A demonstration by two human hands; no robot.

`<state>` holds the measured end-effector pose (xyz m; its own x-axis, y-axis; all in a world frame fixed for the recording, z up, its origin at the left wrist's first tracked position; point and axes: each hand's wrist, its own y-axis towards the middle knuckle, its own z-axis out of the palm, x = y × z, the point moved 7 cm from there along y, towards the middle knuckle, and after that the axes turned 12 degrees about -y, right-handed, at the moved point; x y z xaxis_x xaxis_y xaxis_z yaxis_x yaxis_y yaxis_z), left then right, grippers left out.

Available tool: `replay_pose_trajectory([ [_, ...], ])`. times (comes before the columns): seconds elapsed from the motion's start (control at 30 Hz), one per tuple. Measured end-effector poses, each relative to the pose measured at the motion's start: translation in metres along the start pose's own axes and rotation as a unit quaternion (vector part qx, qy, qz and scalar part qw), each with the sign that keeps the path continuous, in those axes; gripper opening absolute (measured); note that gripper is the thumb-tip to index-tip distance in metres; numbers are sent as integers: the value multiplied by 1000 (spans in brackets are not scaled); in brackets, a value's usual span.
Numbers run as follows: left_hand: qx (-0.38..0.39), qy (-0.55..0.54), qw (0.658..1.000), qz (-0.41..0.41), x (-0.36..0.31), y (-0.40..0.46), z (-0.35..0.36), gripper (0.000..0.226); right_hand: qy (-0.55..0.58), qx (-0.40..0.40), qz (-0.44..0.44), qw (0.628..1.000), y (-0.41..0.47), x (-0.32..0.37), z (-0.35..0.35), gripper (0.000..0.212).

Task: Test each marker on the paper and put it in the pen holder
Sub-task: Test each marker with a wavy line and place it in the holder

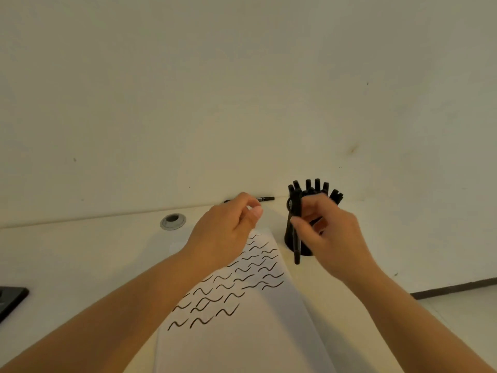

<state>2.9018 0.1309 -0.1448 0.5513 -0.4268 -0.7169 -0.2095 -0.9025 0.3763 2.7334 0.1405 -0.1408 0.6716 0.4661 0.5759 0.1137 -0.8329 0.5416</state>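
My right hand (332, 235) grips a black marker (296, 232) upright, just in front of the black pen holder (289, 238), which stands at the back of the table with several black markers (317, 185) sticking out of it. My left hand (228, 230) hovers above the far end of the white paper (255, 332), fingers loosely curled, holding nothing that I can see. The paper is covered with several rows of black wavy test strokes (231, 286). One more black marker (265, 198) lies flat along the wall behind my left hand.
A grey round cable grommet (173, 221) is set in the cream table (80, 259) to the left of the paper. A dark flat object (10, 298) lies at the left edge. The wall rises right behind the holder. The table's right edge runs close to my right forearm.
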Motion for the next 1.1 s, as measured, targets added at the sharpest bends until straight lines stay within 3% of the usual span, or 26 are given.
replay_pose_trajectory([
  [0.1, 37, 114, 992, -46, 34, 39, 9, 25, 68, -65, 61, 994, 20, -22, -20, 27],
  [0.2, 95, 190, 974, -82, 69, 69, 21, 27, 99, -83, 79, 988, 38, -37, -30, 26],
  [0.33, 113, 274, 951, -87, 99, 95, 35, 27, 107, -103, 93, 985, 52, -50, -35, 31],
  [0.5, 102, 305, 942, -95, 126, 115, 44, 28, 102, -112, 91, 984, 64, -62, -34, 27],
  [0.67, 76, 320, 940, -95, 150, 118, 51, 44, 75, -87, 92, 989, 63, -73, -21, 29],
  [0.93, 77, 385, 915, -96, 162, 129, 62, 35, 14, -68, 36, 997, 56, -64, -11, 62],
  [1.1, 63, 396, 912, -88, 167, 137, 67, 23, -58, -56, 8, 997, 49, -56, -6, 35],
])
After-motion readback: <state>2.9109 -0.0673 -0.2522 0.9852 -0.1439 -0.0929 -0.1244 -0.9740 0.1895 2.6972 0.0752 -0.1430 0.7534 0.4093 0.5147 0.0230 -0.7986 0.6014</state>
